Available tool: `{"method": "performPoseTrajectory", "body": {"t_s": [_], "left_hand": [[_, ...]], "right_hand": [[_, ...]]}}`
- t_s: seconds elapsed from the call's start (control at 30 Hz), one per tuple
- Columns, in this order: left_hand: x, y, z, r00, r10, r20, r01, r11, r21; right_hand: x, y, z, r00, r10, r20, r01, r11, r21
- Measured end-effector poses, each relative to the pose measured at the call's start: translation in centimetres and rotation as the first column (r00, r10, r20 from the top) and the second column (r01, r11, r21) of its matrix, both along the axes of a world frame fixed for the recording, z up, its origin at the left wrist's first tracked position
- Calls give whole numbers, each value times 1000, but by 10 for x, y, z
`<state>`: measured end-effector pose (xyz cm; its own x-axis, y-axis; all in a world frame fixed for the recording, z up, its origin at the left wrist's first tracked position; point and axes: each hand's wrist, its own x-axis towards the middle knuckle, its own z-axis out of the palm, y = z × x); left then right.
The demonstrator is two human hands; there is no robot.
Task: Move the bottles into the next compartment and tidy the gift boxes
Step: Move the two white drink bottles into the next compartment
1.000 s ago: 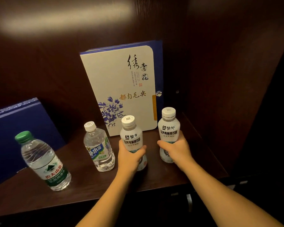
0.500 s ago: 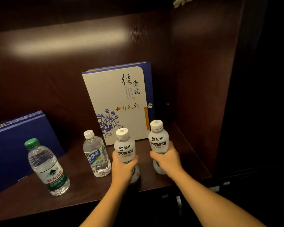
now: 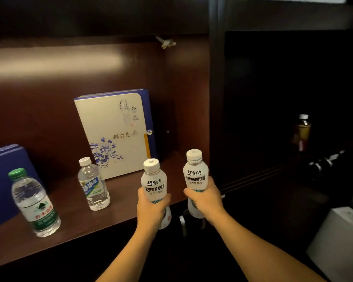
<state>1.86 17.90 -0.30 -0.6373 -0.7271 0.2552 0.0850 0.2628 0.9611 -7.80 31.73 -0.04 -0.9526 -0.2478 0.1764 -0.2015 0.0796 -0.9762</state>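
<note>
My left hand (image 3: pixel 151 206) grips a white drink bottle (image 3: pixel 153 181), and my right hand (image 3: pixel 206 198) grips a second white drink bottle (image 3: pixel 195 174). Both bottles are upright, lifted off the dark wooden shelf (image 3: pixel 120 192) and held in front of its front edge. A clear water bottle with a white cap (image 3: pixel 93 185) and a green-capped water bottle (image 3: pixel 34 202) stand on the shelf to the left. A cream and blue gift box (image 3: pixel 114 133) leans upright against the back wall. A blue gift box (image 3: pixel 2 176) stands at the far left.
A dark vertical divider (image 3: pixel 215 98) separates this compartment from a very dark compartment on the right, where an amber bottle (image 3: pixel 303 131) stands far back. A white box (image 3: pixel 342 243) sits at the lower right. A metal handle (image 3: pixel 182 224) shows below the shelf edge.
Both hands have lifted their white bottles off the shelf and drawn them forward and to the right. The view has swung right, revealing the dark right compartment.
</note>
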Motion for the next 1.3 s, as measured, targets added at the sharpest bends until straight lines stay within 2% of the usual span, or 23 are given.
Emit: {"method": "performPoseTrajectory", "body": {"t_s": [0.3,0.6,0.93,1.3], "left_hand": [[-64,114,9,961,-273,-30,272,962,-29],[-171,201,14,917,-398,-8,398,916,-45],[-321,254,4,945,-327,26,328,945,-8],[-441,266,-14,974,-217,62,214,975,56]], "right_hand": [[-30,127,20,980,-201,5,201,979,-32],[-118,221,16,955,-296,-4,296,955,-34],[-282,269,0,968,-249,27,249,968,-17],[-426,269,-20,980,-195,43,198,978,-66]]}}
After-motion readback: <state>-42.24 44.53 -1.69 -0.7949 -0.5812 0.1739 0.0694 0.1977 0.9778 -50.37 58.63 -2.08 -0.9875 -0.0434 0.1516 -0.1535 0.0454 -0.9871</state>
